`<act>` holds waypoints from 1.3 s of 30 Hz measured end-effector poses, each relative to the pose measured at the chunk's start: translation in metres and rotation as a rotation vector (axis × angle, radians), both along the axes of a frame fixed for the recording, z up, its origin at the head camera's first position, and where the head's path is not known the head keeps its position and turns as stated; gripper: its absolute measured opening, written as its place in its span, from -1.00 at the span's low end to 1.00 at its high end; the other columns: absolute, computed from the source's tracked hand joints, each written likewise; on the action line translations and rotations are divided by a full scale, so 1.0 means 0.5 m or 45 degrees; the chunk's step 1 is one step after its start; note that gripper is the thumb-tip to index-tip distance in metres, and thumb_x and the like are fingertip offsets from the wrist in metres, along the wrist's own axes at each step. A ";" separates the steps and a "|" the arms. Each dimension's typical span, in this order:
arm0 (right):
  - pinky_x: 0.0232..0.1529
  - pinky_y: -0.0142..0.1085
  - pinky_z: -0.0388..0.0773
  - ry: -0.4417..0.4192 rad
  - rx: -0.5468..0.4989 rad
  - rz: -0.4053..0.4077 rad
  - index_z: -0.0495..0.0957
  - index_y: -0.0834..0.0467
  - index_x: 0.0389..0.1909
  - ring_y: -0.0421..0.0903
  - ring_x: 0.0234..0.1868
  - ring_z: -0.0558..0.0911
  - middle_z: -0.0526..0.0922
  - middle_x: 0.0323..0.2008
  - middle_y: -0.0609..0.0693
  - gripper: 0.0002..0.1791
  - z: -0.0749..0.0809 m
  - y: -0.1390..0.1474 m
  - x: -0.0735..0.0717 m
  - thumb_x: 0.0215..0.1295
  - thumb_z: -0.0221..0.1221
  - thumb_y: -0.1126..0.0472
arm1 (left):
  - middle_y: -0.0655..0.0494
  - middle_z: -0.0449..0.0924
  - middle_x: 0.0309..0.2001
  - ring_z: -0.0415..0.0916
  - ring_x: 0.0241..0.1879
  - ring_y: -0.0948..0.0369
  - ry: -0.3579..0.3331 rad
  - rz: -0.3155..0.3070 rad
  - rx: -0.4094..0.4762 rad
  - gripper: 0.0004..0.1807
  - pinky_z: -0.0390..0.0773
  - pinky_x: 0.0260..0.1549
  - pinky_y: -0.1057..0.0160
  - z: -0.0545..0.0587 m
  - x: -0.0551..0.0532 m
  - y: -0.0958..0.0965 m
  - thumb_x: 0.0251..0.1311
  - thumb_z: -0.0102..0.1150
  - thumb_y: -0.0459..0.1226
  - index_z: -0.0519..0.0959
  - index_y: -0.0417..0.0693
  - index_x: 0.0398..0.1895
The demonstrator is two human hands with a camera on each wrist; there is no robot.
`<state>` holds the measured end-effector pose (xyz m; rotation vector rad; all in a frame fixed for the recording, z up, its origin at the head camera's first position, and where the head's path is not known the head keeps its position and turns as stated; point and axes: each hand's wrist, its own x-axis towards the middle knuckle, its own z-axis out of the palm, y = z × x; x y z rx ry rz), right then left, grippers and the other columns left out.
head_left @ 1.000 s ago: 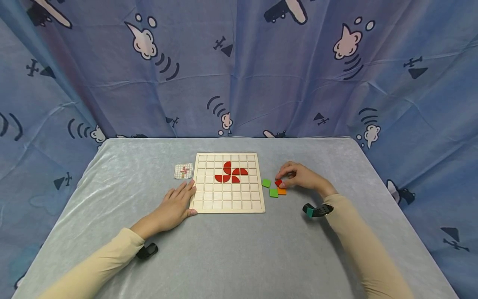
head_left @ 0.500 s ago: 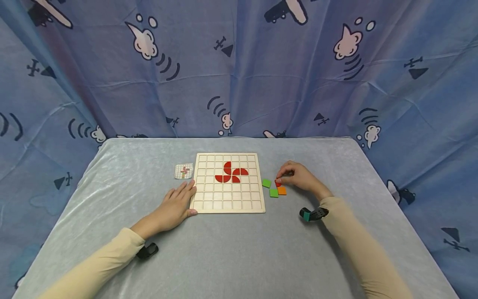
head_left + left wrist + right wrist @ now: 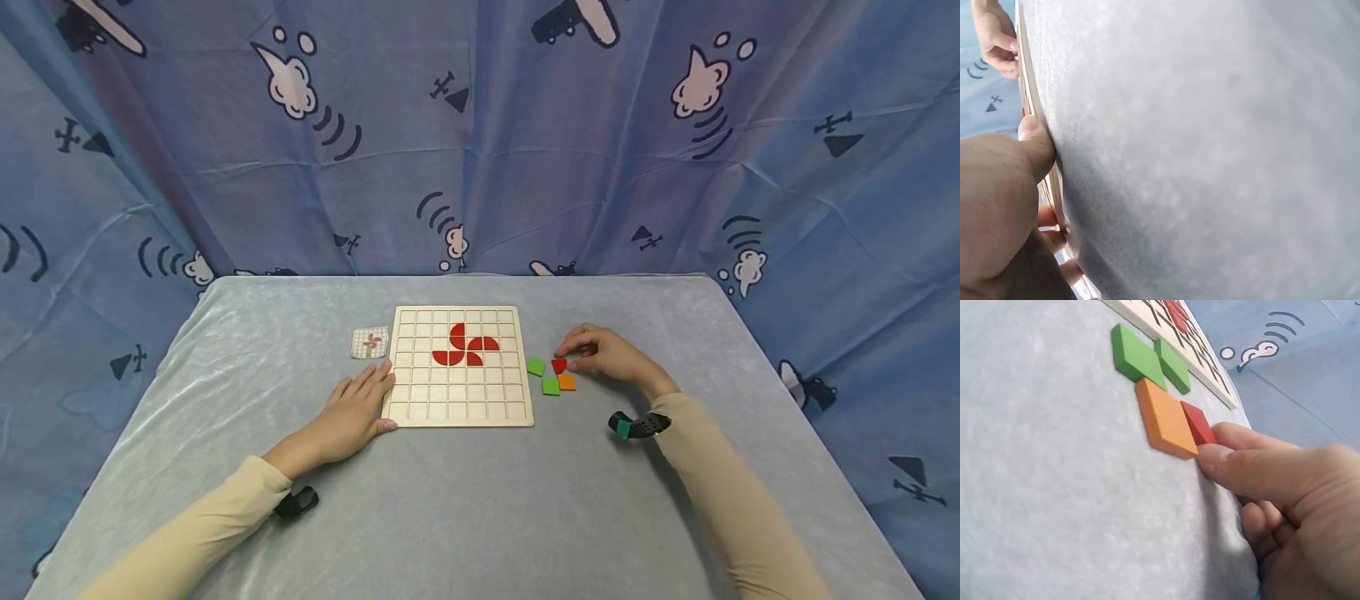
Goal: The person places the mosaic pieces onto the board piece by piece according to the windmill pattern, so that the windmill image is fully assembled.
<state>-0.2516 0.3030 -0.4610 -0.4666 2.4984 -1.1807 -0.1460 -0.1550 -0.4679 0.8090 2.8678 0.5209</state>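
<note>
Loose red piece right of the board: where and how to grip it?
Likely best: pinch the red piece by its edges from its far-right side, where the right hand is. It's a small flat slab, and the orange square and green squares crowd its near and left sides.

Blue curtain (image 3: pixel 517 208) behind grey tabletop (image 3: pixel 480 517)
</note>
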 end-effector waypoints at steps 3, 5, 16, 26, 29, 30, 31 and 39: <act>-0.04 -0.37 0.47 0.005 0.000 -0.012 0.72 0.15 -0.05 0.02 0.06 0.46 0.51 0.09 0.15 -0.69 0.000 -0.003 0.001 0.16 0.40 0.24 | -0.20 -0.10 0.59 -0.10 0.56 -0.22 -0.004 -0.001 0.002 -0.21 0.01 0.40 -0.39 0.002 0.000 0.000 0.38 0.10 -0.03 0.12 -0.29 0.51; -0.04 -0.36 0.46 0.018 -0.001 -0.012 0.72 0.16 -0.06 0.02 0.06 0.45 0.51 0.08 0.16 -0.69 0.000 -0.006 0.003 0.15 0.41 0.23 | -0.20 -0.10 0.59 -0.10 0.56 -0.23 -0.007 -0.001 0.005 -0.21 0.00 0.40 -0.39 0.003 0.001 0.001 0.38 0.10 -0.04 0.12 -0.29 0.51; -0.12 -0.38 0.39 0.087 -0.002 -0.029 0.74 0.12 -0.07 -0.01 -0.02 0.46 0.55 0.01 0.12 -0.67 -0.008 -0.018 0.009 0.11 0.45 0.18 | -0.20 -0.10 0.59 -0.10 0.56 -0.23 -0.012 0.003 0.006 -0.20 0.00 0.40 -0.39 0.004 0.002 0.001 0.38 0.10 -0.03 0.12 -0.30 0.51; -0.10 -0.32 0.38 0.147 0.051 -0.042 0.75 0.03 -0.16 -0.05 -0.06 0.46 0.54 -0.06 0.05 -0.75 -0.008 -0.032 0.013 0.10 0.46 0.14 | -0.19 -0.11 0.59 -0.11 0.57 -0.22 -0.013 0.002 0.003 -0.20 0.00 0.40 -0.39 0.004 0.002 0.001 0.39 0.09 -0.03 0.11 -0.29 0.51; -0.08 -0.28 0.38 0.153 0.057 -0.052 0.76 0.02 -0.19 -0.05 -0.07 0.47 0.54 -0.08 0.04 -0.75 -0.008 -0.035 0.013 0.08 0.48 0.12 | -0.19 -0.11 0.60 -0.11 0.57 -0.22 -0.014 0.003 0.004 -0.21 0.00 0.40 -0.39 0.004 0.001 0.001 0.39 0.09 -0.03 0.12 -0.29 0.51; -0.07 -0.28 0.38 0.156 0.058 -0.058 0.76 0.01 -0.21 -0.05 -0.07 0.47 0.54 -0.09 0.04 -0.76 -0.009 -0.036 0.013 0.07 0.48 0.11 | -0.19 -0.11 0.60 -0.11 0.57 -0.22 -0.015 0.003 0.005 -0.21 0.00 0.40 -0.39 0.004 0.001 0.001 0.39 0.09 -0.03 0.12 -0.29 0.51; -0.07 -0.27 0.38 0.158 0.055 -0.063 0.76 0.01 -0.21 -0.05 -0.07 0.47 0.55 -0.10 0.04 -0.76 -0.009 -0.036 0.014 0.07 0.48 0.11 | -0.19 -0.11 0.60 -0.11 0.57 -0.22 -0.016 0.003 0.004 -0.21 0.00 0.40 -0.39 0.004 0.001 0.001 0.39 0.09 -0.02 0.12 -0.29 0.51; -0.14 -0.30 0.43 0.165 0.057 -0.099 0.77 0.02 -0.22 -0.05 -0.13 0.49 0.56 -0.12 0.02 -0.76 -0.008 -0.041 0.014 0.06 0.49 0.11 | -0.19 -0.11 0.60 -0.11 0.57 -0.22 -0.018 0.006 0.007 -0.20 0.00 0.40 -0.39 0.003 0.001 0.000 0.38 0.09 -0.02 0.11 -0.29 0.51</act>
